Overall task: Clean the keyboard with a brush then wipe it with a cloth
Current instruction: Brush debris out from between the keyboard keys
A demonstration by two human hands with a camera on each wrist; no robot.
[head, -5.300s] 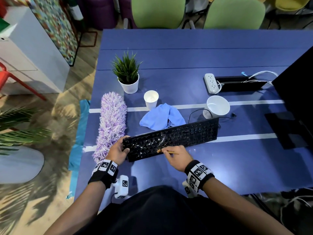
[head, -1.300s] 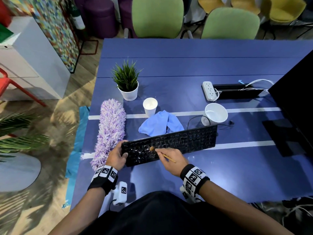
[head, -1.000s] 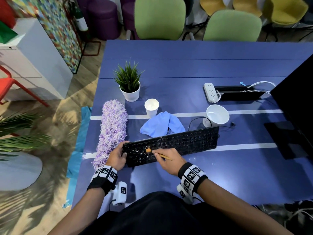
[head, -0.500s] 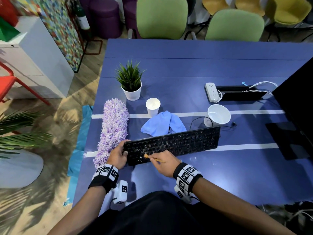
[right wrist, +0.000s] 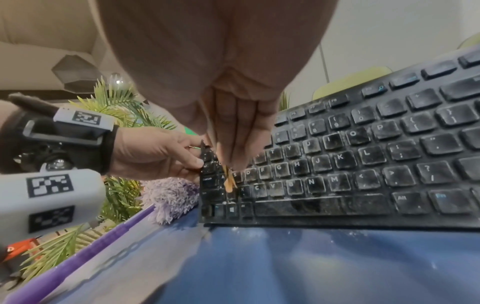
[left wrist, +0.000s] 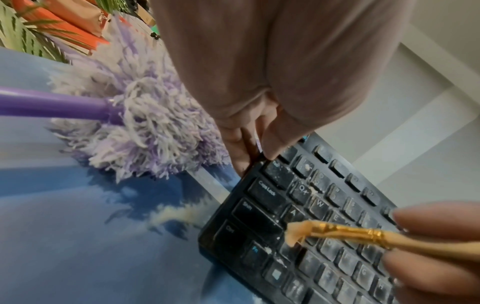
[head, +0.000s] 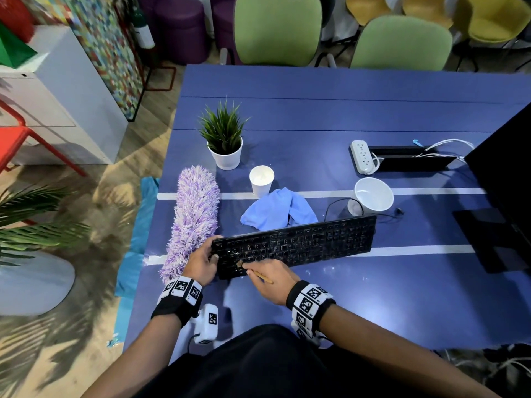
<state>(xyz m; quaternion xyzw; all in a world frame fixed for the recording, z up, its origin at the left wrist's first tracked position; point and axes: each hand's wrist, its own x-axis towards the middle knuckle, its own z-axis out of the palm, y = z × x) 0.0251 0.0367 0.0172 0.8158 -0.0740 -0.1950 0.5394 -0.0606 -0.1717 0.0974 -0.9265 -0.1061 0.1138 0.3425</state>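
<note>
The brush (head: 240,264) has worked leftward along the keyboard (head: 316,242) and now sits by its left end, so brushing looks nearly done. The right hand (head: 270,282) pinches the brush handle. The left hand (head: 202,261) grips the keyboard's left edge, tilting it up. The cloth (head: 278,209) lies just behind, untouched; the duster (head: 195,214) crowds the left side, with bare table (head: 402,297) to the right.

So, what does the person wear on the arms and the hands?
Both forearms are bare, with no sleeves. The left hand and the right hand wear no gloves. Each wrist carries a black band with white blocks printed with black square markers. A white camera unit, also with markers, hangs under each wrist.
</note>
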